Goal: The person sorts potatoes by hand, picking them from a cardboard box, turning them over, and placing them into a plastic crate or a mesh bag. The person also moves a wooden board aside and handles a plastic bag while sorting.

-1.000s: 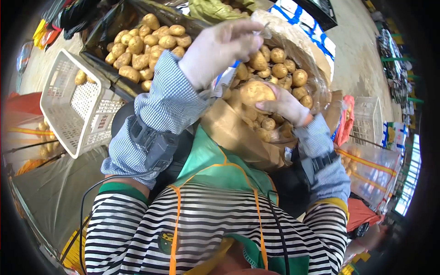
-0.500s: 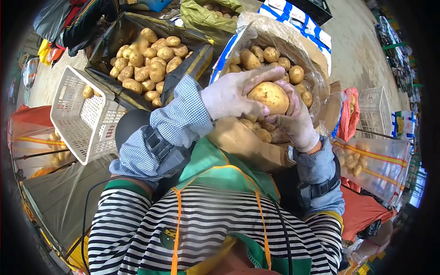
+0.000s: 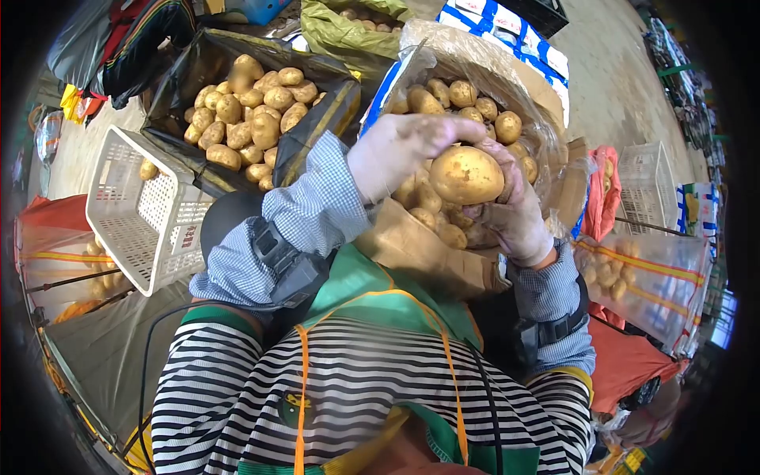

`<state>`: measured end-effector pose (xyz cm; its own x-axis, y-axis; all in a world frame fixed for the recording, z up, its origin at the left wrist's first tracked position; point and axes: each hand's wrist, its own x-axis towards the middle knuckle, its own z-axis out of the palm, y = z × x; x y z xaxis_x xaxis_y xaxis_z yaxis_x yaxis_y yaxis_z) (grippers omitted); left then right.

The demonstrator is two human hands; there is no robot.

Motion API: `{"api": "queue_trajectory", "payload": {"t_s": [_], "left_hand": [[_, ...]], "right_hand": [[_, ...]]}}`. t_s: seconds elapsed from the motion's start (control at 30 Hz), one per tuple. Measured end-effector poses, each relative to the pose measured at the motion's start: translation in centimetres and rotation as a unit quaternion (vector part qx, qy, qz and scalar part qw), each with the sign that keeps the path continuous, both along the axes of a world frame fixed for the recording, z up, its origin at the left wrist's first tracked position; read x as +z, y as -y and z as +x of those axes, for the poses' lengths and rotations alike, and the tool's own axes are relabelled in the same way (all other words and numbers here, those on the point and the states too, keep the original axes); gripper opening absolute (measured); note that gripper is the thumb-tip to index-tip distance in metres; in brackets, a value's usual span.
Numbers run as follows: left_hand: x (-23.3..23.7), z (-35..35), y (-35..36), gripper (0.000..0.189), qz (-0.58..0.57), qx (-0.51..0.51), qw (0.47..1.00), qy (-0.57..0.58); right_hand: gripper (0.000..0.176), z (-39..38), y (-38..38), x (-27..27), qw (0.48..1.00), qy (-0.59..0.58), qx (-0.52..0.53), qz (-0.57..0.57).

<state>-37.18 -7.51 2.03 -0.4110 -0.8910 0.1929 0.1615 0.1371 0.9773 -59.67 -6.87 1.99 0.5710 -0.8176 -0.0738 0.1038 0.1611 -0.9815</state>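
A large pale-yellow potato (image 3: 467, 175) with a few dark specks is held up over an open carton (image 3: 412, 249) of potatoes. Around its right side and underneath curls my right hand (image 3: 518, 214), in a soiled light glove. My left hand (image 3: 404, 150), gloved likewise, lies along its upper left side, fingers bent over the top; the thumb is hidden. Below and behind, several more potatoes (image 3: 463, 93) fill the carton, which has a clear plastic liner (image 3: 546, 103) folded over its far side.
Left of the carton stands a dark, liner-edged container (image 3: 332, 111) heaped with potatoes. A white plastic crate (image 3: 131, 214) tilts beside it, one potato (image 3: 148, 169) showing. At the back are a green sack (image 3: 348, 36) and a blue-and-white carton (image 3: 507, 28). Clear bags (image 3: 645, 277) of potatoes flank me.
The potato has turned and come slightly lower between my hands. My left thumb, earlier on its front, has gone out of sight. The view has shifted slightly.
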Motion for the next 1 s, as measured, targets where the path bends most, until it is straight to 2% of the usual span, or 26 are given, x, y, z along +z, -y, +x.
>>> {"api": "queue_trajectory", "payload": {"t_s": [0.07,0.1,0.2,0.23,0.27,0.3,0.33,0.37,0.4,0.43,0.47,0.5,0.53,0.6,0.67,0.73,0.8,0.87,0.93,0.97,1.0], "left_hand": [[0.4,0.3,0.0,0.055,0.099,0.001,0.989,-0.107],[0.7,0.6,-0.1,0.056,0.030,0.016,0.999,-0.012],[-1.0,-1.2,-1.7,0.055,-0.039,0.043,0.997,0.051],[0.2,-0.4,-1.8,0.052,0.035,0.020,0.996,0.080],[-0.7,0.0,-1.0,0.053,0.033,0.021,0.999,0.024],[-1.9,0.7,-0.1,0.053,0.007,0.041,0.999,0.028],[-3.4,0.9,0.2,0.054,0.094,0.063,0.992,-0.052],[-3.3,1.4,0.5,0.057,0.127,0.074,0.987,-0.066],[-3.8,1.5,1.2,0.059,0.179,0.075,0.971,-0.138],[-3.4,2.4,1.4,0.061,0.233,0.078,0.956,-0.161],[-2.7,2.9,1.7,0.062,0.285,0.072,0.937,-0.190],[-3.1,3.6,2.0,0.061,0.289,0.059,0.933,-0.206],[-1.2,3.0,1.4,0.057,0.297,0.099,0.928,-0.203],[-0.6,3.1,1.0,0.057,0.290,0.117,0.928,-0.200],[-0.1,3.4,0.6,0.056,0.281,0.104,0.933,-0.200],[0.2,3.6,0.3,0.056,0.276,0.097,0.935,-0.200],[0.4,3.8,0.0,0.053,0.278,0.106,0.936,-0.185],[-0.9,4.2,0.1,0.052,0.273,0.081,0.935,-0.213],[-1.3,4.6,0.5,0.052,0.263,0.069,0.931,-0.242],[-1.0,4.3,0.4,0.048,0.265,0.074,0.920,-0.279],[-0.8,4.1,0.3,0.045,0.269,0.086,0.906,-0.315]], "right_hand": [[0.077,0.2,-0.1,-0.4,1.000,-0.016,-0.007,-0.017],[0.076,0.4,-0.1,-0.5,0.999,-0.030,-0.015,-0.034],[0.070,0.4,-0.2,-0.1,0.996,-0.066,-0.005,-0.052],[0.070,0.3,-0.1,0.0,0.996,-0.071,-0.017,-0.056],[0.067,0.2,0.2,-0.1,0.994,-0.086,0.018,-0.058],[0.063,-0.4,0.2,0.0,0.991,-0.107,0.044,-0.062],[0.063,-0.9,0.3,-0.6,0.989,-0.126,0.009,-0.070],[0.057,-1.2,0.4,-1.6,0.997,-0.031,-0.006,-0.077],[0.052,-2.1,0.3,-1.6,0.993,0.065,-0.018,-0.092],[0.052,-3.2,-0.2,-0.3,0.992,0.046,-0.050,-0.109],[0.052,-4.1,-0.7,1.3,0.983,0.153,-0.096,0.036],[0.054,-5.2,-1.2,2.6,0.939,0.265,-0.133,0.175],[0.054,-6.8,-1.6,3.5,0.942,0.259,-0.144,0.159],[0.065,-11.5,-2.9,4.8,0.840,0.509,-0.092,0.165],[0.066,-18.0,-5.0,6.6,0.866,0.444,-0.223,0.050],[0.064,-24.0,-6.5,11.0,0.877,0.352,-0.325,-0.038],[0.061,-32.7,-6.0,15.3,0.862,0.286,-0.411,-0.078],[0.060,-40.3,-5.0,18.7,0.827,0.304,-0.457,-0.118],[0.060,-45.9,-3.1,18.8,0.804,0.274,-0.498,-0.177],[0.056,-44.7,-2.4,18.7,0.829,0.287,-0.475,-0.072],[0.056,-43.2,-0.5,17.7,0.840,0.286,-0.458,-0.057]]}}
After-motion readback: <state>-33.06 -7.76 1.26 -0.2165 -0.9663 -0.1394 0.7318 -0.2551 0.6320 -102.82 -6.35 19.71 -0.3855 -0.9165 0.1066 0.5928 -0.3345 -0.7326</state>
